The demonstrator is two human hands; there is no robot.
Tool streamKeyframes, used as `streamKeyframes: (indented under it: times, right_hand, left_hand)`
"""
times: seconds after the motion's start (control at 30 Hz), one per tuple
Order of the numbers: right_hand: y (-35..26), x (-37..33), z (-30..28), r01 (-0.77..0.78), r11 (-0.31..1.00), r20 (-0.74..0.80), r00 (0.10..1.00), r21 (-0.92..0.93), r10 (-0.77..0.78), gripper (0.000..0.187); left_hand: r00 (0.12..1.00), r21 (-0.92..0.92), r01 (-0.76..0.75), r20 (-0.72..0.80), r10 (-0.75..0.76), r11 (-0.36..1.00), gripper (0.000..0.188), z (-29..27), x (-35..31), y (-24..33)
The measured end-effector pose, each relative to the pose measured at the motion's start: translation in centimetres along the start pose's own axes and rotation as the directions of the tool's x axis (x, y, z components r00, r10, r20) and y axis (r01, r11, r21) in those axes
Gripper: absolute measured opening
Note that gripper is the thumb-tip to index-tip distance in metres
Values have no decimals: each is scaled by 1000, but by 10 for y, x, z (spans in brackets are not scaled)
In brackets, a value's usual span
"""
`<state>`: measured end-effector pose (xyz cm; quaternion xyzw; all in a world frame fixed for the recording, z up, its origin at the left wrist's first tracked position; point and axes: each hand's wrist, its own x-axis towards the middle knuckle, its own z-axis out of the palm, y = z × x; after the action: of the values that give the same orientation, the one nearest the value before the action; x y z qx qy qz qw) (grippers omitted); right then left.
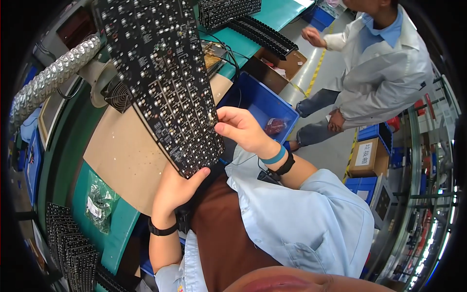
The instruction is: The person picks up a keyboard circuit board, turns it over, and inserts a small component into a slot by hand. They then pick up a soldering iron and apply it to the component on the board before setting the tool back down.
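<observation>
A large black circuit board (163,78), studded with rows of small parts, is held up tilted in front of me. My left hand (176,187) grips its lower corner from underneath, thumb on the near edge. My right hand (241,129) pinches the board's right edge with thumb and fingers. Both wrists wear bands; the right also has a teal one. The board hides much of the brown mat (121,151) on the green bench (80,141).
A ribbed silver duct (53,73) and a small fan (116,95) sit at the left. Stacks of black boards (73,253) lie lower left and also far along the bench (262,31). A blue bin (265,104) stands right. Another person in a white coat (384,68) crouches nearby.
</observation>
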<state>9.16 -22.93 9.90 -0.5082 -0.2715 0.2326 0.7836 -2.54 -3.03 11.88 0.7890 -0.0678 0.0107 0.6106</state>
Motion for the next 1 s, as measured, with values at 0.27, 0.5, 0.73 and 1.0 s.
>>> streamKeyframes:
  times: [0.27, 0.5, 0.73, 1.0]
  right_hand:
    - [14, 11, 7, 19, 1000, 69, 997, -22, -17, 15]
    - [22, 21, 10, 61, 985, 127, 991, -159, -40, 14]
    - [25, 36, 19, 91, 974, 186, 981, -208, -52, 15]
    - [29, 45, 17, 100, 991, 234, 969, -88, -77, 17]
  left_hand:
    - [993, 110, 47, -110, -35, 993, 35, -13, -29, -2]
    - [955, 109, 207, -237, -177, 972, 20, -23, -51, -13]
    - [931, 156, 224, -326, -164, 962, 19, -28, -60, -10]
    - [873, 46, 234, -450, -189, 971, 23, -21, -64, 2]
